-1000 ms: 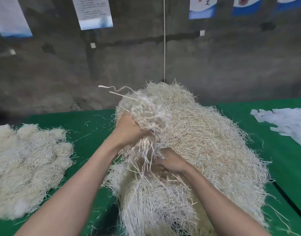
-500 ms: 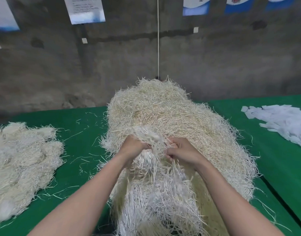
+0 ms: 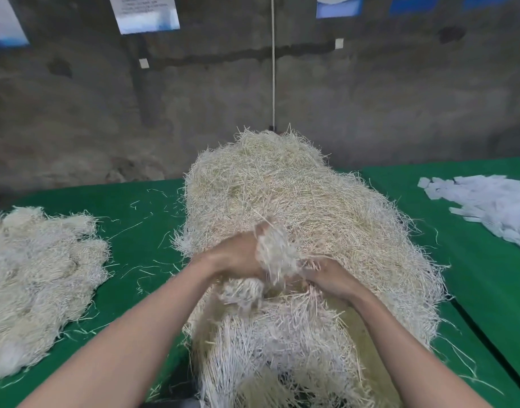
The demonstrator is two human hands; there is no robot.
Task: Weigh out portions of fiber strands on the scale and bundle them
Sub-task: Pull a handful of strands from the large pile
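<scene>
A big heap of pale fiber strands (image 3: 297, 195) lies in the middle of the green table (image 3: 141, 207). My left hand (image 3: 235, 256) grips a handful of strands (image 3: 275, 248) that stands up blurred above its fingers, low over the near side of the heap. My right hand (image 3: 329, 276) is just to the right, fingers curled down into the strands beside that handful. More loose strands hang and spread below both hands toward me. No scale is in view.
A flatter pile of fiber bundles (image 3: 38, 278) lies at the left. A scatter of white paper slips (image 3: 494, 207) lies at the right. A rough grey wall with posted sheets (image 3: 147, 13) stands close behind the table; a cord (image 3: 273, 63) hangs down it.
My left hand has come down from above the heap with its handful. Both hands now sit lower and closer together, working the strands at the heap's near side.
</scene>
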